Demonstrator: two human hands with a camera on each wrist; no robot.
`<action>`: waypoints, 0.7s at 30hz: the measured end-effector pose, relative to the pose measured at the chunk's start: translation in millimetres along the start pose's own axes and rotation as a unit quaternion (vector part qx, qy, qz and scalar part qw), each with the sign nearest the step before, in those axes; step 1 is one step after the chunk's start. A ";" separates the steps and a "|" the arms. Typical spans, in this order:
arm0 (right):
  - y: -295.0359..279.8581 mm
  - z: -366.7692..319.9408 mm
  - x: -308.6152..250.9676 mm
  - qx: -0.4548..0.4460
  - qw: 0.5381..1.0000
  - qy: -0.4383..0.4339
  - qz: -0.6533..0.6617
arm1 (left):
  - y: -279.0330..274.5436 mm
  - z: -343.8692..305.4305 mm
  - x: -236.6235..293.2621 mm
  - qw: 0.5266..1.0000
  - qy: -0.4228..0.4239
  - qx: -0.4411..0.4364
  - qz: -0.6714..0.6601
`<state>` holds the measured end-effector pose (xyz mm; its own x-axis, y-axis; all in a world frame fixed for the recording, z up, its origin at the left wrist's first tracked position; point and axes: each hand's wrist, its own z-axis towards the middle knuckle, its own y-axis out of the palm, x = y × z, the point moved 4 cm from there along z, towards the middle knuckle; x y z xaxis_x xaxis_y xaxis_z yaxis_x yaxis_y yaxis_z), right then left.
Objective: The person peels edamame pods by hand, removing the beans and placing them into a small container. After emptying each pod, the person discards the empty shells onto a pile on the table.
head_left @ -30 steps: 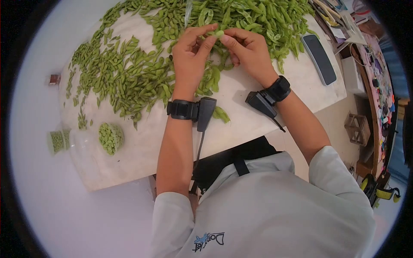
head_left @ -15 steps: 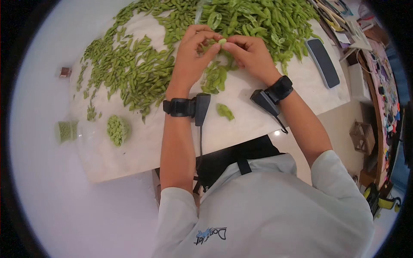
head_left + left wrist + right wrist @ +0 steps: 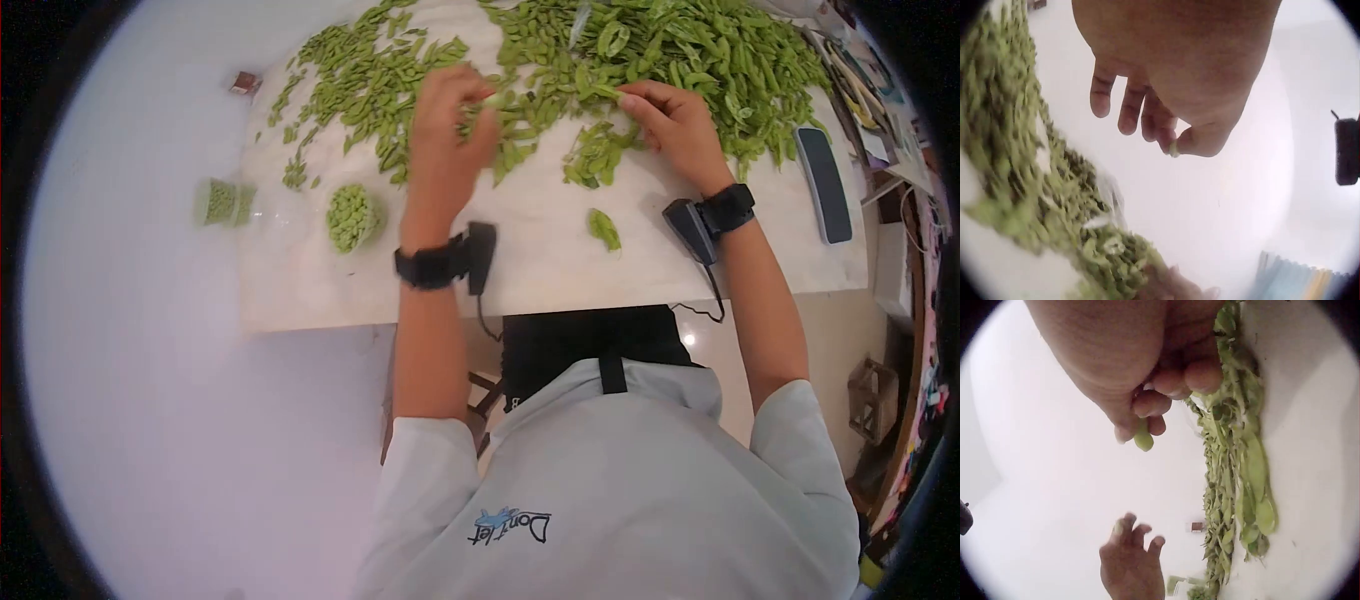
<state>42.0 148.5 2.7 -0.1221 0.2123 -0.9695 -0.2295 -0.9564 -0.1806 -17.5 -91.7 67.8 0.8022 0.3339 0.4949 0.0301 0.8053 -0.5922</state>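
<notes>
My left hand [image 3: 445, 140] pinches a pale green bean [image 3: 1174, 149] between thumb and forefinger, its other fingers spread. Between the thumb and fingers of my right hand [image 3: 682, 132] is a green soybean pod [image 3: 1143, 437], one end sticking out past the fingertips. The two hands are apart above the table, with a spread of pods [image 3: 370, 95] beyond the left one. A bigger heap of pods [image 3: 740, 70] lies past the right hand. Below and left of my left hand stands a clear cup of shelled beans [image 3: 350, 218].
A small group of pods [image 3: 594, 155] lies between the hands, and a single pod [image 3: 604, 229] rests nearer the table's front edge. A phone [image 3: 824, 185] lies at the right. Another clear container [image 3: 224, 203] with green contents stands at the far left.
The hands were together at one bean and have parted. The left hand has moved left with the bean, the right hand rightward with the pod. The head view has also shifted.
</notes>
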 end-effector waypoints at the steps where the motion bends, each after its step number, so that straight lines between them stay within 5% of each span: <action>1: 0.5 0.0 -0.6 0.002 1.000 -0.004 -0.003 | -22.6 -11.1 -3.2 0.999 0.008 0.008 0.042; 6: 4.8 -3.0 -5.2 -0.011 1.000 -0.021 -0.017 | -126.4 -75.0 -38.9 0.969 -0.183 0.035 0.160; 14: 6.9 -4.0 -2.1 -0.023 1.000 0.010 0.002 | -160.8 -111.0 -66.9 0.915 -0.186 0.011 0.357; 21: 3.5 -1.6 1.0 -0.022 1.000 -0.019 -0.009 | -152.3 -95.7 -67.5 0.900 -0.214 0.045 0.376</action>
<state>42.6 145.1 0.8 -0.1553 0.2372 -0.9590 -0.1893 -0.9599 -0.2068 -19.2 -283.8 63.8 0.2715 0.9442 0.1865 -0.4891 0.3022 -0.8182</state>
